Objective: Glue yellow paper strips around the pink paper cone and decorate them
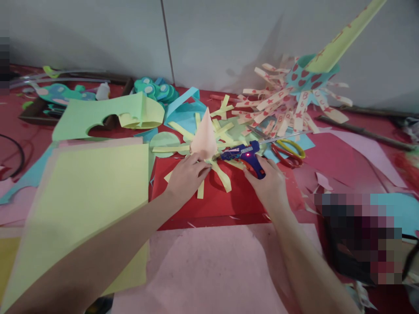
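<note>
A pale pink paper cone [204, 135] stands upright at the centre, with yellow paper strips [221, 176] spreading out around its base. My left hand [186, 176] is at the cone's lower front edge, its fingers bent and pressed on the base where a strip joins. In my right hand [270, 179] is a blue glue gun [240, 152] with a small red light lit. The gun's nozzle points left and reaches the cone's base, close to my left fingertips. Beneath the strips lies a red sheet [183, 209].
Yellow sheets [88, 187] are stacked at left, under a cut green sheet [94, 113]. Scissors [290, 152] lie right of the gun. Behind them stands a decorated paper piece [303, 83] with lettered strips. A pink sheet [209, 270] lies in front.
</note>
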{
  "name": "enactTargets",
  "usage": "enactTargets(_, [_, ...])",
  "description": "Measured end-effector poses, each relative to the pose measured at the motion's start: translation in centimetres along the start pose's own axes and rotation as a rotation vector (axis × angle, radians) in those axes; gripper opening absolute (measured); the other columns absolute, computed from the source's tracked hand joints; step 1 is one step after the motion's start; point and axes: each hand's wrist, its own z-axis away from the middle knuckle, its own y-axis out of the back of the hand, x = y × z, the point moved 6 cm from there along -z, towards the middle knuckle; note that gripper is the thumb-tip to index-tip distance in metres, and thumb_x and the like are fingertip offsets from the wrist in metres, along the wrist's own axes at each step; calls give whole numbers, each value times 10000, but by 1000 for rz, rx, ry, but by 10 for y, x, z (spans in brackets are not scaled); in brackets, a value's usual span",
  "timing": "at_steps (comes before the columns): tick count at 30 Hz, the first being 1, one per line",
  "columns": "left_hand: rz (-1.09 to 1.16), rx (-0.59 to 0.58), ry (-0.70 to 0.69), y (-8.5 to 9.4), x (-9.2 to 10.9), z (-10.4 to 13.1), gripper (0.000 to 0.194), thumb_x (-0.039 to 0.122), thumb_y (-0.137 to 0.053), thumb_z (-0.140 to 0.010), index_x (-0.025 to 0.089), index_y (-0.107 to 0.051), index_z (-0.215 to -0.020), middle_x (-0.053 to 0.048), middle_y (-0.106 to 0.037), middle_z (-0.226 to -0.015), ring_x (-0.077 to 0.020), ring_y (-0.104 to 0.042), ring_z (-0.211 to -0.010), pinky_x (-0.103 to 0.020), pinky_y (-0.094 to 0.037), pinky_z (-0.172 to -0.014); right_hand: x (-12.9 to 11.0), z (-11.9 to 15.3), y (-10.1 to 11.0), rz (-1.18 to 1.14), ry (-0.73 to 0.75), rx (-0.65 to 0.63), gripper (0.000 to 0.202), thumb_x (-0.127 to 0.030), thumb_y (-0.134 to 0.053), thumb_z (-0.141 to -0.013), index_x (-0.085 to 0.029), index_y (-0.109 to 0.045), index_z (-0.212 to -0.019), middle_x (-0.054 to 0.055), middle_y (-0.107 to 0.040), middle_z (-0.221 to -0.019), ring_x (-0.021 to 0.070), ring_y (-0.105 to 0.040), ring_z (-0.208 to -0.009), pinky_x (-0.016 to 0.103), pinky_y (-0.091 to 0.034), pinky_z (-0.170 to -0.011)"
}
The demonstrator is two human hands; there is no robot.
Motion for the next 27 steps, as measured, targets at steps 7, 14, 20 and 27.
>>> enactTargets(7, [-9,14,-18,2,2,0,174,189,-518,-878,171,-687,-844,-29,-586,-799,-151,-558,-746,-272,-467,-689,-1,0,2,16,16,20,453,-429,-532,-783,-173,-600,-1150,94,-603,-937,229,-580,-821,362,-494,-704])
enactTargets(14, [-25,32,-37,2,1,0,171,190,-522,-877,169,-687,-837,-29,-588,-802,-144,-563,-745,-265,-474,-691,-2,0,6,32,15,24,430,-385,-541,-743,-188,-625,-1116,80,-608,-898,223,-577,-774,348,-481,-657])
enactTargets(20, [-23,41,-41,2,2,0,172,185,-521,-876,166,-687,-836,-28,-589,-798,-142,-563,-744,-263,-473,-695,-4,0,9,58,2,34,435,-378,-530,-742,-168,-628,-1110,93,-607,-905,237,-575,-797,367,-479,-677])
enactTargets(27, [-30,-10,1,2,2,0,180,198,-505,-876,165,-680,-850,-35,-594,-812,-149,-560,-745,-265,-462,-672,-1,-1,10,86,-33,-12,434,-400,-533,-739,-189,-625,-1106,87,-605,-901,232,-577,-768,366,-476,-660])
